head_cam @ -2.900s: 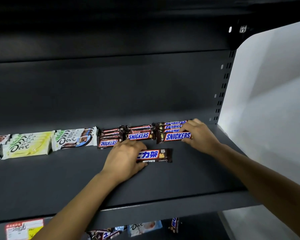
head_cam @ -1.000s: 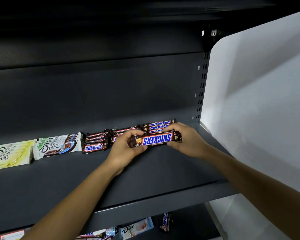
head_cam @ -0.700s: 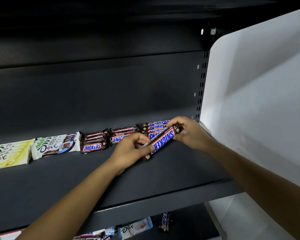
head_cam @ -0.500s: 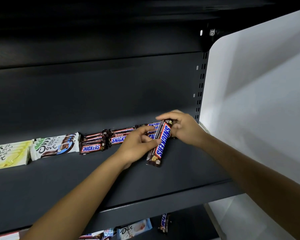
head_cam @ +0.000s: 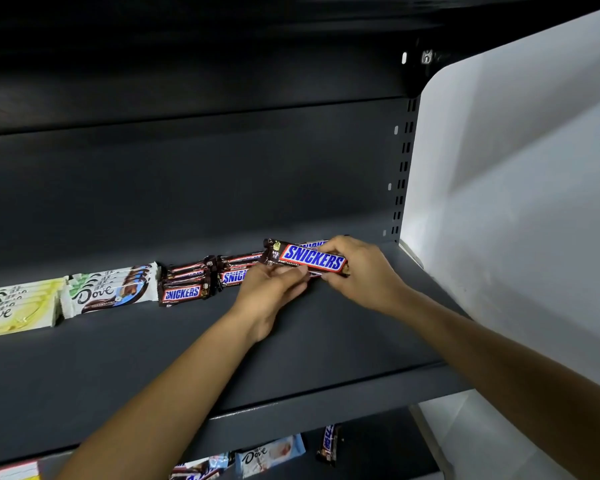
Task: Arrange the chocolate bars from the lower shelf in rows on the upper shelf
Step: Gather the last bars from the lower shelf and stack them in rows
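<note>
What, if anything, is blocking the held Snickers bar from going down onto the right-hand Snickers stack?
Nothing visible does. The left hand and right hand pinch the Snickers bar in front of the right-hand stack, of which only a sliver shows behind it. Only the left hand's own fingers lie under the bar's lower edge.

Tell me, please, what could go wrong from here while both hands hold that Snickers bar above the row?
The Snickers bar, held tilted by the left hand and right hand, may land crooked on the right stack beneath it. The left hand lies close to the middle stack, so pulling back could nudge those bars out of line.
</note>
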A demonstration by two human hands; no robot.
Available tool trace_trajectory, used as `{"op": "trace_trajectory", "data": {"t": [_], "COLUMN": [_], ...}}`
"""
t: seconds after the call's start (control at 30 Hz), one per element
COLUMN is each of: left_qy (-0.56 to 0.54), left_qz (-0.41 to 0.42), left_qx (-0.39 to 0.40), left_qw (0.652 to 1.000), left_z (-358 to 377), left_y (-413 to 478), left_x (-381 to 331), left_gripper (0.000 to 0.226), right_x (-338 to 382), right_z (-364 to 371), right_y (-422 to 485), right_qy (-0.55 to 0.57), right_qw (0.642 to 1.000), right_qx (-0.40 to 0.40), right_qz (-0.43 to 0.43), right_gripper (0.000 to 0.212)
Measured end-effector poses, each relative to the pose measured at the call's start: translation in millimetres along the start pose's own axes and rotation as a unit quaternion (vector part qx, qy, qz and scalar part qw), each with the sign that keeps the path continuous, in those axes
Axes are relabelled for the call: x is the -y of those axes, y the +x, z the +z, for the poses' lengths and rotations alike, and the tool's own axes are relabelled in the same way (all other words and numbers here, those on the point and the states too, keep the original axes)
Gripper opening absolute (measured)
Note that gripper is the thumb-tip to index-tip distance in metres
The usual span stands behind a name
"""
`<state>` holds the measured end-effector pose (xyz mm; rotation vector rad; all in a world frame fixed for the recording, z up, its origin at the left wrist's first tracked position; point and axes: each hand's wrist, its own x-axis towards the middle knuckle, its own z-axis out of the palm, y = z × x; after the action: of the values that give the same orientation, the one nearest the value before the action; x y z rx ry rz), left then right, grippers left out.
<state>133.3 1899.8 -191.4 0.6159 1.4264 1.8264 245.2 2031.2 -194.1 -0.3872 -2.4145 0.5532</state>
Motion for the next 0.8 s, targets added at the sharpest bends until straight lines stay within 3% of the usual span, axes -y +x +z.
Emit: {"op": "trace_trajectory", "data": {"t": [0.1, 0.2, 0.27, 0.37, 0.57, 0.8], "left_qy": [0.143, 0.417, 0.505, 0.570, 0.601, 0.572], "left_qz": [0.106, 0.242, 0.289, 0.286, 0.220, 0.222], "left_qx": [-0.079, -0.060, -0.051, -0.051, -0.052, -0.065], "left_qw": [0.981, 0.874, 0.812, 0.769, 0.767, 0.786], "left_z": [-17.2, -29.3, -32.8, -33.8, -29.4, -29.6], "left_y": [4.7, 4.7, 6.5, 10.3, 18.8, 27.9], "left_x": [2.5, 5.7, 6.8, 10.1, 16.7, 20.4], "left_gripper": [0.041, 0.042, 0.035, 0.033, 0.031, 0.031], "right_x": [-12.3, -19.2, -21.2, -26.7, -37.3, -46.5], "right_z": [-2.7, -1.4, 1.0, 2.9, 0.8, 4.6], "right_y": [1.8, 0.1, -1.4, -2.7, 2.1, 9.1], "right_qy": [-0.056, -0.092, -0.113, -0.157, -0.151, -0.144], "right_qw": [0.998, 0.996, 0.993, 0.987, 0.980, 0.985], "right_qx": [0.002, 0.004, 0.003, 0.019, 0.122, 0.090], "right_qz": [-0.006, -0.012, -0.026, -0.032, -0.047, -0.040], "right_gripper": [0.039, 0.040, 0.039, 0.035, 0.035, 0.034]}}
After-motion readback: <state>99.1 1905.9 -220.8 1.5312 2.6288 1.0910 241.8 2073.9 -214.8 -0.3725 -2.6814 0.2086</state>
